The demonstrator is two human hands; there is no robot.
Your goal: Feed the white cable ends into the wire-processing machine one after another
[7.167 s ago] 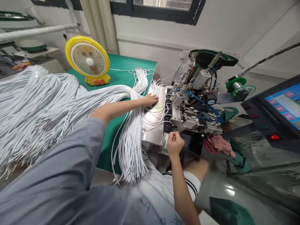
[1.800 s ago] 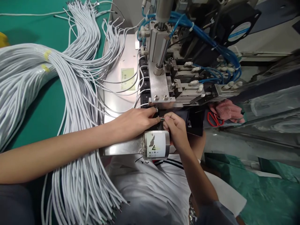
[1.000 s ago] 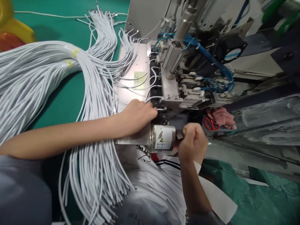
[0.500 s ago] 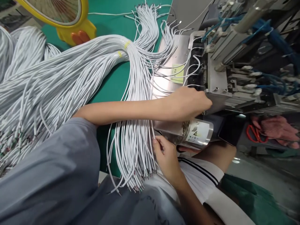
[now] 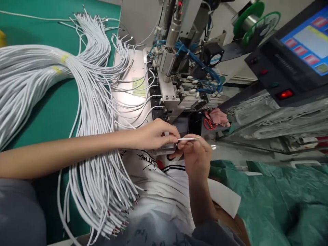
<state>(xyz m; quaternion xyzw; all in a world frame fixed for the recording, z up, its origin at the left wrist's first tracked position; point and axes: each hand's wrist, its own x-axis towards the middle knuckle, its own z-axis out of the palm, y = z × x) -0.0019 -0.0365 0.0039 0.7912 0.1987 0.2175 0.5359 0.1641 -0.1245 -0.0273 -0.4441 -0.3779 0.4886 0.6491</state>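
My L hand (image 5: 159,135) is pinching one white cable (image 5: 186,139), thumb and finger closed; my R hand (image 5: 196,153) is curling half-way by its tip, can't tell if gripping. The cable is lying betw. both hands, near the machine (image 5: 169,92). Progress, approx.: several cables (image 5: 150,97) are sitting in the black clamps (image 5: 155,91), many more are waiting in the bundle (image 5: 96,106). Vs. prev. frame, my R hand is no longer touching the bundle.
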